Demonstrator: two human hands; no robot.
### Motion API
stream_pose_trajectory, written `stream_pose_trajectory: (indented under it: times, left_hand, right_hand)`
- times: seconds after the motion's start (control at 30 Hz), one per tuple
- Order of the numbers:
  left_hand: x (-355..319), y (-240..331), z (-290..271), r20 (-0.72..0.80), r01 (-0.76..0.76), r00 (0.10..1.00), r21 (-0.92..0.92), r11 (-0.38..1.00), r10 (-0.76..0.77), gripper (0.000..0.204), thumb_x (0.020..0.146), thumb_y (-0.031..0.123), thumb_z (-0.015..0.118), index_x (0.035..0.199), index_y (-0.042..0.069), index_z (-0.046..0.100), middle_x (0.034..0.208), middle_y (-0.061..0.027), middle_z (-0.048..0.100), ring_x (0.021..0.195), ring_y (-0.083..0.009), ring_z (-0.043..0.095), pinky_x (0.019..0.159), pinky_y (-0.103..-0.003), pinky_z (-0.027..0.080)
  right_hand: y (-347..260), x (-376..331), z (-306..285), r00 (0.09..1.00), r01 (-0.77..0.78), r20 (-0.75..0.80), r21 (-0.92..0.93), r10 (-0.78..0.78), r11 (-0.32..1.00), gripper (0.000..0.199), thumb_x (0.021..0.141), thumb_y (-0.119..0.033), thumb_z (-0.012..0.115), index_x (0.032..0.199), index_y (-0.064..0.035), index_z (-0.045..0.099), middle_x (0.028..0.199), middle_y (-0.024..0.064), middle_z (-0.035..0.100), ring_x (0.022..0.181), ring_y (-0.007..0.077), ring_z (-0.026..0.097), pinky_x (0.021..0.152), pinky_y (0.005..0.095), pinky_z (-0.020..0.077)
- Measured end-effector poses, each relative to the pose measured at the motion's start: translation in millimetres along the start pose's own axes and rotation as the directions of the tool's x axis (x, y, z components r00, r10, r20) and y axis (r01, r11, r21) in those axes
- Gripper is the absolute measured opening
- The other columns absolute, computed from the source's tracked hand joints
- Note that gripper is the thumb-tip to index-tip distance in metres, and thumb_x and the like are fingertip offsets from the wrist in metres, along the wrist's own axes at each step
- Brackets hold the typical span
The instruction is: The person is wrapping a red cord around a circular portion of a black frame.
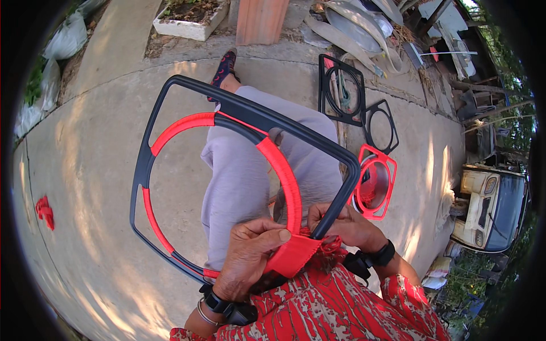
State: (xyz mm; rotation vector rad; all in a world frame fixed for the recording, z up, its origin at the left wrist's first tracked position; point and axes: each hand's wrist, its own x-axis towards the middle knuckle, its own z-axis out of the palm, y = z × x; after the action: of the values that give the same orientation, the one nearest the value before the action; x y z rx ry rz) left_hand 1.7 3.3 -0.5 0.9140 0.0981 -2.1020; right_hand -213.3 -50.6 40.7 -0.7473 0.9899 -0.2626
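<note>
I find the black frame (244, 111) tilted above my lap, its inner ring partly wrapped in red cord (290, 190). My left hand (250, 256) pinches the red-covered corner (296, 254); the fingers beneath are hidden. My right hand (347, 228) is at the frame's side bar, which masks its fingertips: whether they pinch bar or cord, I cannot tell. Loose strands (331, 245) merge visually with my red patterned shirt (318, 304). At right, a red frame (392, 184) obstructs a bowl (380, 173); two black frames (345, 116) lie beyond.
</note>
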Motion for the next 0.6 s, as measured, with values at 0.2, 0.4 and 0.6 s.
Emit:
stream_pose_trajectory:
  times: [0.2, 0.4, 0.6]
  left_hand:
    - [-1, 0, 0, 0.054, -0.008, 0.998, -0.005, 1.000, 0.008, 0.009, 0.083, -0.001, 0.069, 0.092, -0.002, 0.069, 0.082, -0.0058, 0.068, 0.071, -0.0074, 0.061, 0.066, -0.020, 0.049]
    - [2, -2, 0, 0.101, 0.033, 0.994, 0.000, 0.999, -0.033, 0.011, 0.085, -0.001, 0.067, 0.095, -0.003, 0.068, 0.087, -0.0079, 0.069, 0.077, -0.0106, 0.065, 0.073, -0.023, 0.053]
    - [3, -3, 0, 0.096, 0.023, 0.995, -0.001, 1.000, -0.023, 0.011, 0.084, -0.002, 0.067, 0.095, -0.004, 0.068, 0.087, -0.0079, 0.069, 0.078, -0.0102, 0.065, 0.073, -0.022, 0.053]
  right_hand:
    - [-6, -10, 7, 0.996, -0.051, -0.065, 0.065, 0.055, 0.997, 0.011, 0.088, -0.014, 0.062, 0.084, -0.0048, 0.059, 0.070, -0.0056, 0.047, 0.059, 0.0024, 0.040, 0.052, 0.0191, 0.0290]
    - [2, -17, 2, 0.992, -0.034, -0.125, 0.009, 0.035, 0.999, 0.009, 0.090, -0.011, 0.060, 0.085, -0.0036, 0.060, 0.069, -0.0046, 0.047, 0.058, 0.0026, 0.040, 0.051, 0.0198, 0.0293]
    - [-4, -18, 8, 0.982, -0.039, -0.186, 0.019, 0.042, 0.999, 0.008, 0.087, -0.012, 0.060, 0.084, -0.0038, 0.060, 0.067, -0.0049, 0.050, 0.055, 0.0011, 0.040, 0.050, 0.0181, 0.0279]
